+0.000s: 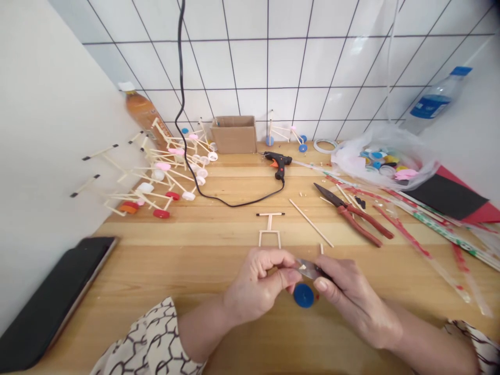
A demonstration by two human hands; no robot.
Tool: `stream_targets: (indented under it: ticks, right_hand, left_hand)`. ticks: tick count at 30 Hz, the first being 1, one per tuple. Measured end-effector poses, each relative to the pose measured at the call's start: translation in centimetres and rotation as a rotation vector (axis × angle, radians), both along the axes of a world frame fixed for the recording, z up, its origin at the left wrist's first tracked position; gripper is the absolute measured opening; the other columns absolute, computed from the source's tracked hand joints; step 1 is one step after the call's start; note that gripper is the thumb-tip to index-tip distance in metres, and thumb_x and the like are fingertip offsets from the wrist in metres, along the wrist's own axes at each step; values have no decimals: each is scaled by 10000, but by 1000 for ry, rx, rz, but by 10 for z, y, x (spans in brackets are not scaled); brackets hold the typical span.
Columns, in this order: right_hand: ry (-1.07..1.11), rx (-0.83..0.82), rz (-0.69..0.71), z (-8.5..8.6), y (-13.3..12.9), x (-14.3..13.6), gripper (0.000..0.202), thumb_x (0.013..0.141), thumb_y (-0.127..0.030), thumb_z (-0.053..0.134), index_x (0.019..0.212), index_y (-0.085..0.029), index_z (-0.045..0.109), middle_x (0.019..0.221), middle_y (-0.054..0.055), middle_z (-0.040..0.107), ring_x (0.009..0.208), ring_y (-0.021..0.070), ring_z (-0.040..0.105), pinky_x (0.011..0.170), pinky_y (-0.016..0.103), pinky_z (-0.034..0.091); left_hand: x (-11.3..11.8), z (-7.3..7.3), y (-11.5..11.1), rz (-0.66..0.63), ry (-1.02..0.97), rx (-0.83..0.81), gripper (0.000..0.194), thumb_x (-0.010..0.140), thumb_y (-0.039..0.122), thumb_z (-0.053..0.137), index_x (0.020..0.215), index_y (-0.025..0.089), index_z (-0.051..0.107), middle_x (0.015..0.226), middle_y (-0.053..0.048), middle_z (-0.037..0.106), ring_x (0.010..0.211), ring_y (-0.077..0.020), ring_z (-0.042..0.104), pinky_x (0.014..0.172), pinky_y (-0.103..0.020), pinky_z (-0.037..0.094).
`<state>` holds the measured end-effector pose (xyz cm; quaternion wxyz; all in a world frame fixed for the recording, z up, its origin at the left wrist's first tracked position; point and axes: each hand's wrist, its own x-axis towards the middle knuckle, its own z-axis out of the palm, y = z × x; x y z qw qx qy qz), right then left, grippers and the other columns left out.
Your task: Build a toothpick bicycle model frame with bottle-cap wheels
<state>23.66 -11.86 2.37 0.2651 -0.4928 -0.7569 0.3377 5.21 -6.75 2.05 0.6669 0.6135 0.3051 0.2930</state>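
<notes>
My right hand (353, 299) is closed around the dark handle of a small knife (309, 269), its blade pointing left toward my other hand. A pale sliver lies against the blade. My left hand (263, 281) is pinched at the blade's tip; what its fingers hold is mostly hidden. Just below the blade lies a blue bottle cap (303, 295) on the wooden table (187, 265). Beyond my left hand is a small frame of wooden sticks (269, 224) with black-tipped ends. A short stick (322, 249) and a longer loose stick (311, 223) lie beyond my right hand.
A black glue gun (279, 162) trails its cord across the table. Red-handled pliers (351, 213) lie at right, near a plastic bag of caps (385, 159). Several stick-and-cap models (162, 166) stand at left, a phone (58, 291) nearer. A cardboard box (234, 136) sits at the back.
</notes>
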Motion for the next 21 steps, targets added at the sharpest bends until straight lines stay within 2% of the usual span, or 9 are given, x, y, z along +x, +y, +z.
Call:
stream_targets:
  ticks: [6, 8, 9, 11, 15, 18, 21]
  right_hand:
    - [27, 101, 77, 3, -4, -1, 448, 953, -474, 263, 743, -172, 518, 585, -21, 445, 500, 110, 411, 496, 244, 295]
    - [33, 102, 80, 2, -2, 0, 450, 952, -478, 259, 734, -175, 509, 579, -21, 450, 492, 107, 413, 486, 241, 298]
    - [26, 89, 69, 2, -1, 0, 450, 953, -480, 256, 739, -176, 510, 584, -16, 471, 497, 108, 429, 489, 239, 309]
    - [5, 58, 30, 0, 2, 2, 439, 954, -479, 258, 767, -176, 516, 606, -2, 518, 524, 116, 471, 510, 239, 340]
    - [-4, 55, -81, -6, 6, 4, 386, 956, -453, 288, 763, -185, 489, 594, -12, 515, 533, 119, 481, 519, 233, 354]
    - [-2, 36, -101, -10, 6, 3, 347, 957, -432, 303, 797, -190, 493, 601, -14, 523, 549, 123, 495, 529, 228, 365]
    - [-28, 25, -87, -10, 4, 2, 359, 958, -433, 294, 790, -188, 496, 603, -12, 519, 547, 124, 493, 529, 229, 366]
  left_hand:
    - [-5, -10, 10, -264, -173, -373, 344, 643, 455, 732, 612, 125, 643, 492, -2, 553, 438, -80, 463, 444, -199, 328]
    - [-4, -11, 11, -287, -210, -432, 356, 613, 462, 754, 605, 125, 640, 483, 1, 555, 427, -79, 463, 452, -203, 346]
    - [-3, -10, 11, -255, -209, -430, 348, 620, 453, 751, 602, 127, 632, 485, 4, 558, 434, -79, 467, 468, -205, 361]
    - [1, -6, 10, -124, -155, -347, 291, 674, 405, 718, 630, 135, 621, 517, 8, 575, 479, -85, 493, 518, -208, 395]
    - [6, 1, 2, 221, 80, 120, 87, 781, 237, 615, 758, 156, 638, 708, -15, 653, 676, -123, 574, 668, -227, 443]
    - [6, -2, -3, 265, 169, 425, 93, 822, 209, 571, 776, 158, 634, 742, -29, 662, 691, -132, 579, 683, -234, 443]
    - [4, -4, -4, 229, 207, 563, 134, 850, 190, 517, 785, 145, 626, 682, -27, 621, 632, -122, 538, 633, -227, 424]
